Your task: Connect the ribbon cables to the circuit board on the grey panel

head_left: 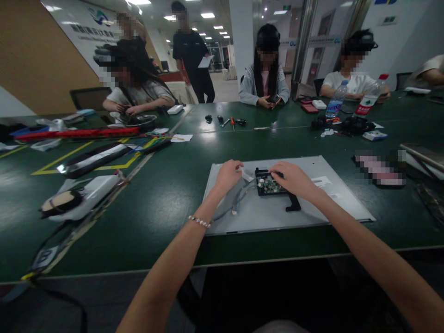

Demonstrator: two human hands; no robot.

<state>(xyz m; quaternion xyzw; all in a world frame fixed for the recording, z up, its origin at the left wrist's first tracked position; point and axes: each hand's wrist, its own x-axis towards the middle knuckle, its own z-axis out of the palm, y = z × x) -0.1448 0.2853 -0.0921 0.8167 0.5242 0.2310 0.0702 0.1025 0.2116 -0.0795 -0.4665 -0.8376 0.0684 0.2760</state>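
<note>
A green circuit board (pixel 270 185) in a black plastic frame (pixel 260 173) lies on a pale grey panel (pixel 294 219) before me. My left hand (pixel 227 176) is at the frame's left, fingers curled against a white strip (pixel 247 175) that reaches toward the frame. My right hand (pixel 293 176) bends over the board's upper right, its fingers closed close to the black frame; whatever they pinch is hidden. Grey wires (pixel 239 196) run from the board's left side down beneath my left forearm. A black bracket arm (pixel 294 203) sticks out below the right hand.
On the green table (pixel 166 194) at left lie a white-and-black device (pixel 83 196) and a long black-and-silver bar (pixel 95 159). Small tools (pixel 232 122) lie farther back. Bottles (pixel 336 99) and a phone (pixel 379 170) are at right. Several people sit or stand across the table.
</note>
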